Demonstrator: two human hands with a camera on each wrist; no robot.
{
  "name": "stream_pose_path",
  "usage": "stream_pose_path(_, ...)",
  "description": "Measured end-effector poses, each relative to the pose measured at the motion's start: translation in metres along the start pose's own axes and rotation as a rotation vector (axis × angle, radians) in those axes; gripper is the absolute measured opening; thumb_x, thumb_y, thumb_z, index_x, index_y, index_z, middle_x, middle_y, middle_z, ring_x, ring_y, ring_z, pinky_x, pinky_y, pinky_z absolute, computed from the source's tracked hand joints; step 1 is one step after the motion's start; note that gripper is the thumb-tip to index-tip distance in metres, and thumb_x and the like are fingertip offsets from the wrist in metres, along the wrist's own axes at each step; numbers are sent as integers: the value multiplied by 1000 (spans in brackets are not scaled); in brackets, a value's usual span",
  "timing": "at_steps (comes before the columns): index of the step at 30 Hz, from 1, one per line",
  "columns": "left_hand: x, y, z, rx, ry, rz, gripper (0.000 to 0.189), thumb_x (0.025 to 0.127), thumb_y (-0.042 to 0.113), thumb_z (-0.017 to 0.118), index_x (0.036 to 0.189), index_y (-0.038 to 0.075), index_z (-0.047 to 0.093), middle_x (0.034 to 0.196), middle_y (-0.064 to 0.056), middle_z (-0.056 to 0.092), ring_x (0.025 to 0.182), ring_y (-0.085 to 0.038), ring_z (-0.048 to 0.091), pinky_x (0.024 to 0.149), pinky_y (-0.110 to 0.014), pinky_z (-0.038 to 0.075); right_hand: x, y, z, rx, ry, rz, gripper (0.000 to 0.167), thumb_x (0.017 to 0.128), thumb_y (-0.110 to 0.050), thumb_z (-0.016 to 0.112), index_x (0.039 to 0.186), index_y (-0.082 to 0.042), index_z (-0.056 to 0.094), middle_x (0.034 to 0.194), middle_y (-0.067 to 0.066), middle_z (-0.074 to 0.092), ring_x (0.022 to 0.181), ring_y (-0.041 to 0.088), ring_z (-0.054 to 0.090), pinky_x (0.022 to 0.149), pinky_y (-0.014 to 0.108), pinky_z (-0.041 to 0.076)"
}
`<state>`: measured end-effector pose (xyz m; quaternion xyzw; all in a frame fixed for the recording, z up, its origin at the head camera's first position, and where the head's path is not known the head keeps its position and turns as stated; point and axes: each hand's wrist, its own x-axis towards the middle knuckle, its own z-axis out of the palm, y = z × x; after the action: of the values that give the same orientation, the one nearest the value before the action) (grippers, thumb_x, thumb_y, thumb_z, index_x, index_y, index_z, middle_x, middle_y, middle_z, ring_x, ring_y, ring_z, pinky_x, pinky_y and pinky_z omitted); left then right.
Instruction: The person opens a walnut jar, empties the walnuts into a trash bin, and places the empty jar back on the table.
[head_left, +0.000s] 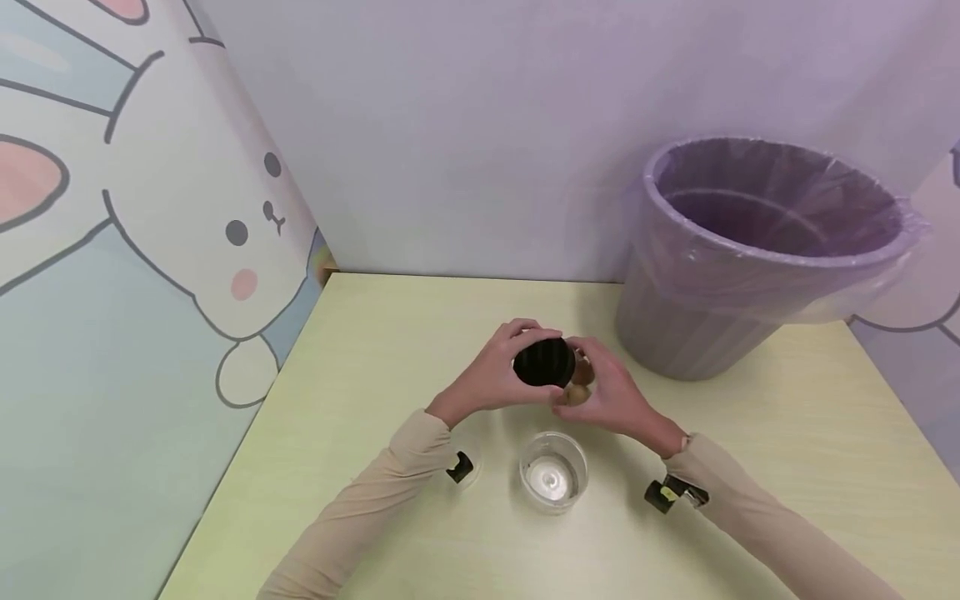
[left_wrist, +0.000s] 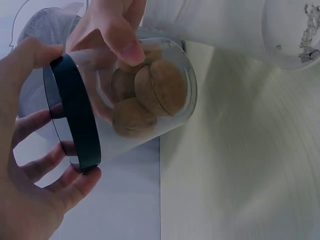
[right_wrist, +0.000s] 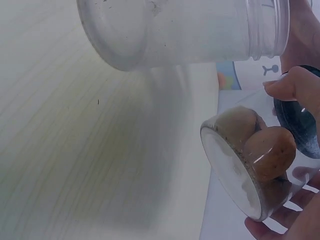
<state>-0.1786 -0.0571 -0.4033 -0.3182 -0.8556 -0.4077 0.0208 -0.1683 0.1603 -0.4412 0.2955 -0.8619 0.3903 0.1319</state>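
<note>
Both hands are on one clear jar. The left hand has its fingers and thumb curled around the rim of the dark lid; the right hand grips the clear body. The jar is tilted and appears off the table, lid on, a few brown nut-like pieces inside.

Risks, my judgement: if the lid comes away at this tilt, the pieces could roll out. The smooth wall might slip should the right fingers loosen, dropping the jar. A second clear jar, upright and uncovered, stands nearer the person; a dropped jar or a low forearm could knock it over. It has dark specks at its base.

Surface: pale yellow-green table, faintly grained. At its far right I note a grey bin with a translucent liner folded over the rim. Room: plain pale back wall; the left wall carries a cartoon rabbit.
</note>
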Motion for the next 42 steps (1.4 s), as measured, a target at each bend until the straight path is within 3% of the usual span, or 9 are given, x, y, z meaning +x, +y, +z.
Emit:
stream_pose_path(7,1,11,3,14,51,-305,72,67,73,65,122,29,52,111,-5,50,95,-20,55,74,-34,48,2,-3,1,-140,74,-52,81,55,-28,84,126,-7,50,112,7,55,92,22,52,79,45,43)
stream_pose_path(11,1,17,1,80,13,-389,78,67,82,55,123,29,51,111,-4,51,88,-19,55,69,-35,47,1,-3,1,-159,72,-48,82,54,-29,84,124,-6,51,115,8,55,99,25,51,82,48,42)
stream_pose_path(13,0,18,-1,87,4,-363,77,69,81,54,128,32,48,117,-2,49,93,-19,55,72,-36,47,1,-3,-1,-139,70,-47,82,53,-28,85,125,-6,51,112,7,55,96,23,52,80,46,43)
stream_pose_path(15,-1,19,-4,71,5,-289,74,72,76,56,132,34,46,125,2,46,101,-18,53,78,-37,47,1,-3,-2,-109,71,-47,83,53,-28,87,125,-7,52,111,5,55,92,21,52,77,42,44)
stream_pose_path(22,-3,19,-17,54,-60,97,55,79,32,73,129,24,51,139,5,35,128,-9,31,96,-39,41,0,-4,-9,-33,38,-19,83,54,-27,90,126,-9,52,113,3,54,92,19,52,77,39,44)
stream_pose_path(29,-5,18,-21,89,-186,289,55,72,6,67,123,21,55,147,-4,28,135,-17,22,101,-38,36,-1,-9,-14,12,1,11,81,54,-26,90,125,-12,52,112,-1,55,90,14,50,75,35,44)
stream_pose_path(36,-4,17,-20,103,-205,348,66,71,-1,66,131,23,52,145,-7,29,135,-19,24,102,-33,36,0,-13,-17,56,-28,33,81,55,-23,90,126,-11,52,110,-2,55,86,13,52,73,35,45)
stream_pose_path(39,-4,18,-21,108,-187,303,65,75,9,69,134,25,50,143,-4,31,132,-17,27,100,-32,37,0,-13,-18,54,-34,34,81,56,-22,89,127,-12,51,111,-2,55,88,13,52,75,35,45)
stream_pose_path(42,-4,18,-21,124,-149,204,62,78,28,72,135,29,49,134,0,37,122,-15,39,92,-31,43,0,-15,-18,50,-37,25,81,55,-21,90,125,-11,52,109,-2,55,86,13,51,73,32,45)
